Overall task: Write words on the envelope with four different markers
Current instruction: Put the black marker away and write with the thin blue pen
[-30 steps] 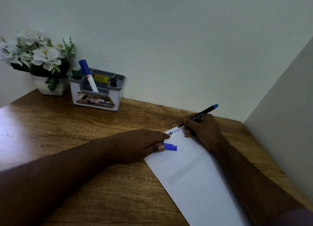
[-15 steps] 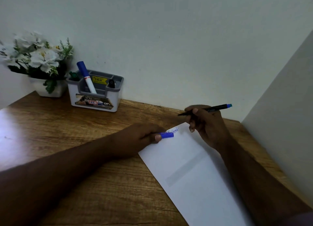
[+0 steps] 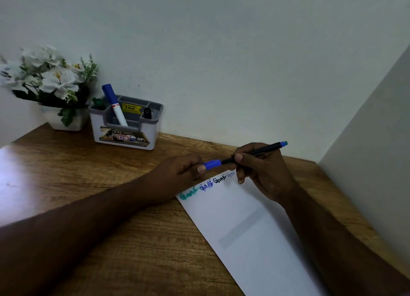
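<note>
**Capping the pen above fresh ink**

Head view — the right hand is clenched round a black pen, thumb and fingers pinching the barrel near its writing end. The left hand pinches a blue cap between thumb and fingertips, and the cap's open mouth meets the pen's tip. Just under both sets of fingers lies the white envelope on the wooden desk, with four words along its top edge in green, blue, black and a thin pale blue.

The writing looks done, so the risks are small ones. If the cap goes on crooked, the tip may miss and mark a fingertip. The right hand's curled fingers hang just above the last word and could smear it if the ink is still wet.

Whether the cap is fully seated I cannot tell — the fingers cover the joint. The last word is too faint to read, and the envelope's near end is cut off by the frame.
</note>
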